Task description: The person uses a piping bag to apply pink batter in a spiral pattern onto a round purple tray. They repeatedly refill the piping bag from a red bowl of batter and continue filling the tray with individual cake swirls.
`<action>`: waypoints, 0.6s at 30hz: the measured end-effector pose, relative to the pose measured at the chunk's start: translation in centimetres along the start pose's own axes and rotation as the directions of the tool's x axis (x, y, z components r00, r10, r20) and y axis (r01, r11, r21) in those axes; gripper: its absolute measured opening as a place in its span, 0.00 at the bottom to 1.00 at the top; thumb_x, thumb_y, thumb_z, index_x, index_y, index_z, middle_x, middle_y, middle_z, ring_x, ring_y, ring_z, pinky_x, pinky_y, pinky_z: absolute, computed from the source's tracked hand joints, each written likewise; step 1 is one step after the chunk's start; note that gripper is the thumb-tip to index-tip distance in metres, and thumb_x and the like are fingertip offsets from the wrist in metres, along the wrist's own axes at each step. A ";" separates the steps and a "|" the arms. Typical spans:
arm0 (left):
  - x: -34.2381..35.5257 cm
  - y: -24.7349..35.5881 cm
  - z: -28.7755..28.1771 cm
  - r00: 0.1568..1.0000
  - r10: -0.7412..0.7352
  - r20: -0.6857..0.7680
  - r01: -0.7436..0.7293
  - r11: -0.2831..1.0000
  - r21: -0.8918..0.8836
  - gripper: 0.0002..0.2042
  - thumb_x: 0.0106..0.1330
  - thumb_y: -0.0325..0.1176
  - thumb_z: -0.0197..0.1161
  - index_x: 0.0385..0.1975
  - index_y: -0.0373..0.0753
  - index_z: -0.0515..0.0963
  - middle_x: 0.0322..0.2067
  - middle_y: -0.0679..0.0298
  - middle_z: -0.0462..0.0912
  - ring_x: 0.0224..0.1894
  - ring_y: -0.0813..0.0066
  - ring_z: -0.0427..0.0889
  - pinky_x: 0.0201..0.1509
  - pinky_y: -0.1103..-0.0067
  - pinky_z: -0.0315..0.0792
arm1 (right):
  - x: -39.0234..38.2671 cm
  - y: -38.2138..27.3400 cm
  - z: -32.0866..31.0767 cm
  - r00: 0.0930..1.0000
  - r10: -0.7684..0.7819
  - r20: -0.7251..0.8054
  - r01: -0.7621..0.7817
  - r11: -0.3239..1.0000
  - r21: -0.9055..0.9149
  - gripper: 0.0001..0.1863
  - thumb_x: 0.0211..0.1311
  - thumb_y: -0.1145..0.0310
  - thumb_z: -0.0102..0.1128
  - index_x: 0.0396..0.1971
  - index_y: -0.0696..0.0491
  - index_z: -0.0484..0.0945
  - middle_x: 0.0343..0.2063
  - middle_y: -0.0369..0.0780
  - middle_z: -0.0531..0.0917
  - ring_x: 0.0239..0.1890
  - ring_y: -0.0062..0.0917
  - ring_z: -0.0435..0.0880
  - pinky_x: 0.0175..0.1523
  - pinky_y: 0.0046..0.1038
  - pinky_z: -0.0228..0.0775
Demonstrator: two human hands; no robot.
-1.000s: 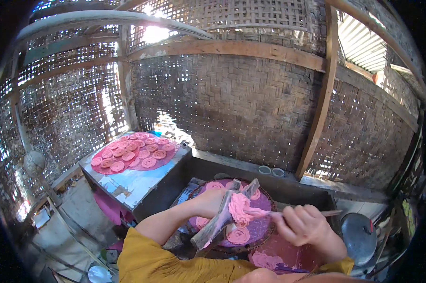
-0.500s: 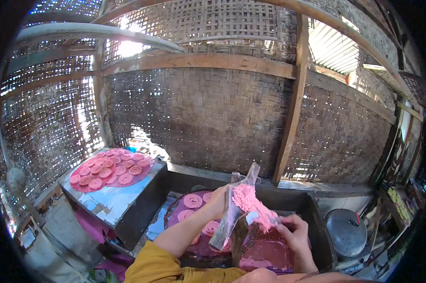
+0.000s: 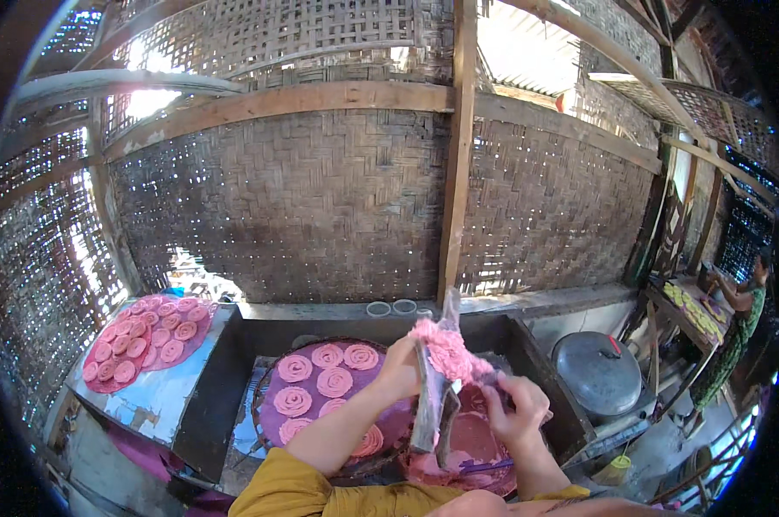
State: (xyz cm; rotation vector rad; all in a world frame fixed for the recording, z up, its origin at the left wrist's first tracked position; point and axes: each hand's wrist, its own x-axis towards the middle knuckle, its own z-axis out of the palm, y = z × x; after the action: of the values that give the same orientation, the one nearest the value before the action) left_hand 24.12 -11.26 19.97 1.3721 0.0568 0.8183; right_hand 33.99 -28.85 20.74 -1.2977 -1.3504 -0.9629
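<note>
My left hand [image 3: 401,370] is closed around a wooden tool [image 3: 427,405] made of rough pieces, tilted upright in front of me. Soft pink dough [image 3: 445,351] is heaped on its upper end and hangs toward the right. At the dough's right edge my right hand [image 3: 520,412] has its fingers pinched together; a greyish, smeared bit shows at the fingertips, too unclear to name. Left of the tool lies a round tray lined with purple cloth [image 3: 314,386], bearing several pink dough spirals [image 3: 334,382]. Below my hands sits a pink-smeared basin [image 3: 476,438].
A dark trough [image 3: 213,379] surrounds the tray and basin. To its left, a pale blue tabletop [image 3: 161,392] carries a pile of pink spirals [image 3: 127,340]. Rings [image 3: 404,307] lie on the back ledge. A lidded metal pot [image 3: 596,372] stands right; beyond, a person [image 3: 743,319] stands at a table.
The view has swung right, bringing the other person and more of the tray into sight. The tool stands more upright, and the dough stretched toward my right hand looks shorter and more bunched.
</note>
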 end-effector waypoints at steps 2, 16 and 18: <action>1.2 -0.7 -1.5 0.994 0.109 0.000 -0.104 0.946 0.307 0.14 0.51 0.34 0.57 0.38 0.38 0.72 0.35 0.60 0.76 0.37 0.66 0.76 0.45 0.74 0.68 | -0.7 0.1 -0.9 0.998 0.008 0.064 -0.009 1.000 0.020 0.12 0.34 0.77 0.65 0.23 0.56 0.73 0.16 0.41 0.76 0.16 0.31 0.74 0.21 0.25 0.64; 0.7 -0.9 -2.7 0.965 0.250 0.081 -0.245 0.742 0.624 0.22 0.41 0.39 0.66 0.39 0.42 0.72 0.35 0.60 0.76 0.38 0.63 0.76 0.44 0.75 0.69 | -1.3 0.4 -0.8 0.976 0.140 0.169 -0.151 0.987 0.054 0.11 0.35 0.75 0.66 0.23 0.57 0.75 0.17 0.42 0.77 0.19 0.33 0.77 0.25 0.26 0.68; 0.8 -1.4 -4.2 0.967 0.252 0.035 -0.203 0.681 0.704 0.21 0.44 0.39 0.65 0.39 0.42 0.72 0.34 0.60 0.77 0.37 0.65 0.77 0.42 0.76 0.70 | -1.7 -0.6 -1.1 0.967 0.109 0.231 -0.162 0.961 0.223 0.11 0.35 0.76 0.66 0.23 0.58 0.75 0.18 0.43 0.78 0.21 0.32 0.78 0.27 0.25 0.69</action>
State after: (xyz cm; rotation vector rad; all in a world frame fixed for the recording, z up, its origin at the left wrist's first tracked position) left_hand 23.38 -7.28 18.05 2.1145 0.2809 1.1167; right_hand 33.48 -30.34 19.35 -1.3160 -1.4716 -0.5551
